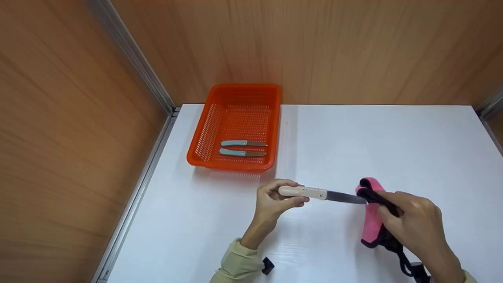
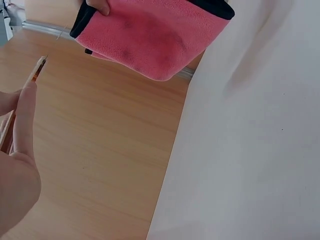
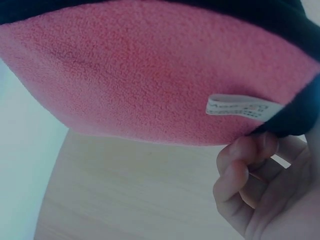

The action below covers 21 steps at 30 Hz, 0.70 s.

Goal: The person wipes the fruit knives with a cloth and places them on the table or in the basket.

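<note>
My left hand [image 1: 271, 200] grips a small knife [image 1: 306, 192] by its cream handle, held above the table with the blade toward the right. Between the fingers of my right hand [image 1: 416, 216] is a pink cloth [image 1: 372, 224] with dark edging. The blade's tip overlaps the cloth's dark edge in the head view. In the left wrist view the pink cloth [image 2: 150, 40] hangs apart from the knife [image 2: 35, 72] and shows dark smudges. A white label [image 3: 240, 106] sticks out near the cloth's edge in the right wrist view.
An orange perforated basket [image 1: 275, 129] stands at the back left of the white table [image 1: 373, 137]. Inside lie two knives [image 1: 234, 143] with pale blue-green handles, side by side. Wooden panels [image 1: 334, 51] rise behind the table and on its left.
</note>
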Each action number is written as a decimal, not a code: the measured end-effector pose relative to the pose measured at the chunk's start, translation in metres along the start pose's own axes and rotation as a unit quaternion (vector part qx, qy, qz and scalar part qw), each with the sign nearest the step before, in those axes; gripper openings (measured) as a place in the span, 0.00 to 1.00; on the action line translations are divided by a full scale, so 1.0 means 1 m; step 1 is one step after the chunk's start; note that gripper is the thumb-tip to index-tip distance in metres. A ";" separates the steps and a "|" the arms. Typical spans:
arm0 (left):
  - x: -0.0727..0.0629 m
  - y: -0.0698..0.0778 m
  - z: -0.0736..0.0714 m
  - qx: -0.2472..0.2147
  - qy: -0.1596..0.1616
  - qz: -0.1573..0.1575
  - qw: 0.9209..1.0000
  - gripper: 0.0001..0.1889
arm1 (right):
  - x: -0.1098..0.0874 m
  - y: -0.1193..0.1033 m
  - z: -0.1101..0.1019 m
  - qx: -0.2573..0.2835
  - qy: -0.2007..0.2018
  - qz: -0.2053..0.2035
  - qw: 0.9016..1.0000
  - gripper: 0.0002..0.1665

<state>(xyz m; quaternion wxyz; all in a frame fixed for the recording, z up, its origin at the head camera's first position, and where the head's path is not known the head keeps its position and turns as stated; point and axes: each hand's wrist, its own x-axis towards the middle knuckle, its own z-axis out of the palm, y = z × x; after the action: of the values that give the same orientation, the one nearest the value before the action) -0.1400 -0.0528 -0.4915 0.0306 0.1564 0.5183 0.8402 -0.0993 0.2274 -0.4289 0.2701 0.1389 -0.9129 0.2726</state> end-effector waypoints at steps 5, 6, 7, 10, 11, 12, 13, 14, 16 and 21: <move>0.000 -0.001 -0.001 0.005 0.004 -0.009 1.000 0.19 | 0.000 -0.001 0.000 0.002 -0.009 0.008 1.000 0.12; 0.000 -0.002 -0.002 0.009 0.004 -0.009 1.000 0.19 | 0.000 -0.001 0.000 0.002 -0.008 0.009 1.000 0.13; 0.000 -0.002 -0.002 0.012 0.003 -0.009 1.000 0.19 | 0.000 -0.001 0.000 0.003 -0.007 0.009 1.000 0.13; 0.000 -0.004 -0.004 0.023 -0.003 -0.001 1.000 0.17 | 0.001 -0.001 -0.002 0.007 0.003 0.010 1.000 0.14; 0.000 -0.004 -0.004 0.028 -0.004 0.003 1.000 0.17 | 0.002 -0.001 -0.003 0.007 0.008 0.010 1.000 0.14; 0.000 -0.005 -0.005 0.035 -0.003 0.007 0.999 0.17 | 0.003 -0.001 -0.003 0.009 0.014 0.010 1.000 0.14; 0.000 -0.005 -0.006 0.042 -0.001 0.010 0.999 0.16 | 0.004 0.000 -0.004 0.010 0.020 0.009 1.000 0.14; 0.001 -0.006 -0.007 0.049 0.002 0.013 0.999 0.16 | 0.005 -0.001 -0.005 0.011 0.028 0.007 1.000 0.14; 0.001 -0.006 -0.008 0.067 0.007 0.019 0.998 0.16 | 0.008 -0.002 -0.008 0.013 0.045 0.007 0.999 0.14; 0.002 -0.007 -0.010 0.106 0.013 0.034 0.994 0.14 | 0.016 -0.012 -0.013 0.022 0.081 0.007 0.996 0.13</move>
<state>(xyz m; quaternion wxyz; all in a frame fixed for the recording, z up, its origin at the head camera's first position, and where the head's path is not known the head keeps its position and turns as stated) -0.1455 -0.0573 -0.5013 -0.0218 0.1649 0.5992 0.7831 -0.1015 0.2233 -0.4052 0.3379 0.1164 -0.8827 0.3051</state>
